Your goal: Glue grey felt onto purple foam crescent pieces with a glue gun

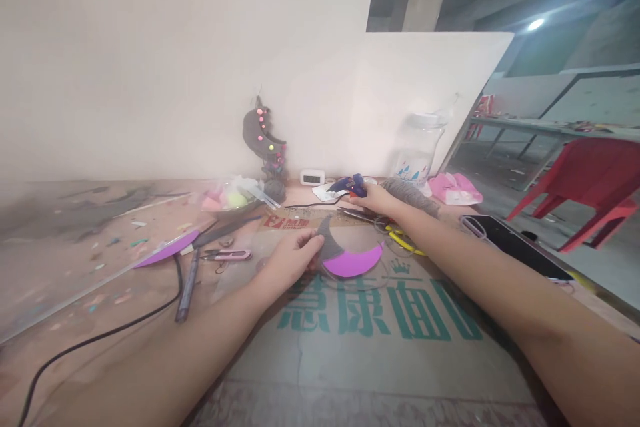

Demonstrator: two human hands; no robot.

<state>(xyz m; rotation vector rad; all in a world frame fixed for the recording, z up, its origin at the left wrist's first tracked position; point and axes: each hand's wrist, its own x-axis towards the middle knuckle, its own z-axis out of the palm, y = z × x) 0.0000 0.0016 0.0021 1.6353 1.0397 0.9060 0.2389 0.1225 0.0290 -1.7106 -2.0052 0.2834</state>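
Note:
My left hand (pixel 293 255) pinches the grey, pointed end of a crescent-shaped foam piece (pixel 350 255) whose lower part is purple; it lies on a flattened cardboard sheet (pixel 380 340) with green printed characters. My right hand (pixel 373 199) reaches far forward and closes around the handle of a blue glue gun (pixel 346 184) near the wall. A grey crescent ornament (pixel 263 137) dotted with coloured beads stands upright against the wall behind.
Pink thread snips (pixel 227 254), a dark pen (pixel 187 283), a purple foam disc (pixel 167 248) and a black cable (pixel 100 337) lie at left. Yellow-handled scissors (pixel 403 240), a clear jar (pixel 419 150), grey fluffy material (pixel 411 195), a phone (pixel 515 247) and a red chair (pixel 590 187) are at right.

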